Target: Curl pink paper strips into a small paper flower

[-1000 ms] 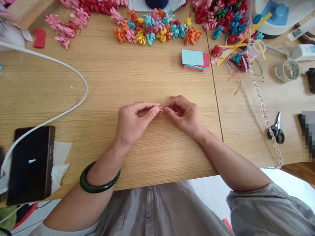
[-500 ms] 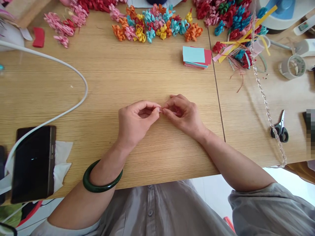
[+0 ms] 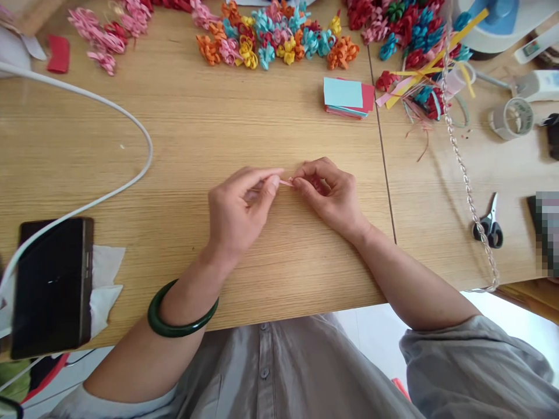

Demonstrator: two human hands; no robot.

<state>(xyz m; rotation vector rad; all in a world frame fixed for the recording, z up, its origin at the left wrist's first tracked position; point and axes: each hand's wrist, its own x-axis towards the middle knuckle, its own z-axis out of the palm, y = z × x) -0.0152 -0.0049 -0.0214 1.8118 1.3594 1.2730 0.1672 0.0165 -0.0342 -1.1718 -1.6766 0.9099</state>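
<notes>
Between my two hands a thin pink strip (image 3: 286,183) is stretched just above the table. My left hand (image 3: 244,203) pinches its left end between thumb and index finger. The fingers of my right hand (image 3: 329,192) are closed on the other end, where some pink material shows partly under the curled fingers. A small gap separates the fingertips of the two hands. Beyond them lies a stack of light blue and red paper cards (image 3: 343,94).
Colourful paper flowers (image 3: 286,49) line the back of the wooden table (image 3: 174,134). At the right are scissors (image 3: 492,224), a tape roll (image 3: 513,118) and a twisted cord (image 3: 463,169). A white cable (image 3: 146,137) curves above a dark tablet (image 3: 52,285) at the left.
My fingertips have moved apart, and the pink strip now shows between them. Both hands have moved slightly away from my body. The whole view has shifted a little.
</notes>
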